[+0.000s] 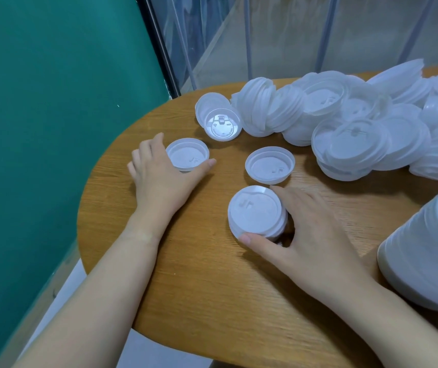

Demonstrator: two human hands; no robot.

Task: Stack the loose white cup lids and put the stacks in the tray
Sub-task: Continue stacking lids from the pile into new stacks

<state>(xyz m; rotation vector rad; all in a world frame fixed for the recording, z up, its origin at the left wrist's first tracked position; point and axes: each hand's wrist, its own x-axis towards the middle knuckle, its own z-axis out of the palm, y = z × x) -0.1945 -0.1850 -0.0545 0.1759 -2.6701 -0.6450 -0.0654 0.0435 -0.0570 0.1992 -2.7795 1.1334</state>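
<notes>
Hands: two, left hand [159, 171] and right hand [311, 235].
Single lids near the fingers: one upturned lid [187, 158] at the left fingertips; one upturned lid [269, 166] just beyond the right fingertips.
Short stack [256, 212] between right thumb and fingers: one.
Heaped lids [345, 123] beyond: too many to count.
Table [199, 274]: one.

- The light on my table [186, 288] is even and soft, bright enough, with no hard glare.
- My right hand [316, 235] throws only a faint shadow under its fingers.
- The white lids [358, 128] towards 2 o'clock wash out, their edges smeared.
- The wide lens bends the table rim and stretches things at 4 o'clock.
</notes>
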